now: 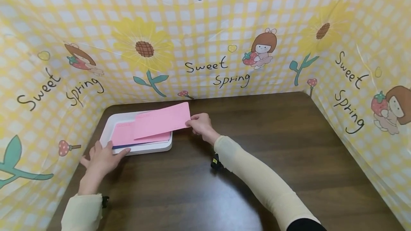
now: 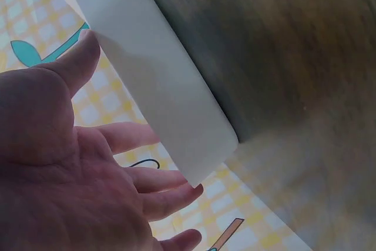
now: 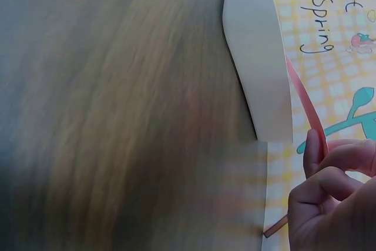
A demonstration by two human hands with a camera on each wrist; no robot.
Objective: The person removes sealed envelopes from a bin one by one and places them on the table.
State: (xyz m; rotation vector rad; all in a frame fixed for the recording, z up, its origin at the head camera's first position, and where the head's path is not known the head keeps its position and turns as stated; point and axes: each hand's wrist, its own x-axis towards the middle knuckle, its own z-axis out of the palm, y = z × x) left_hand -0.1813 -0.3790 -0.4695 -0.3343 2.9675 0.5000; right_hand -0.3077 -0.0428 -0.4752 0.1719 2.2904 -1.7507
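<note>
A shallow white tray (image 1: 154,148) stands at the far left of the table. My left hand (image 1: 101,159) is spread at its near left corner, thumb on the front rim; in the left wrist view its fairly straight fingers touch the tray (image 2: 158,80). Between thumb and fingers, my right hand (image 1: 201,124) pinches the right end of a pink paper sheet (image 1: 163,118). That sheet slants up over the tray, overlapping another pink sheet (image 1: 123,134) lying inside. Beneath the lower sheet shows a thin dark blue edge (image 1: 123,146).
The dark wooden table (image 1: 257,145) has rounded far corners. A yellow checked cloth (image 1: 205,27) printed with flowers and lettering surrounds it at the back and both sides. Each wrist carries a small black device, such as the right one (image 1: 216,161).
</note>
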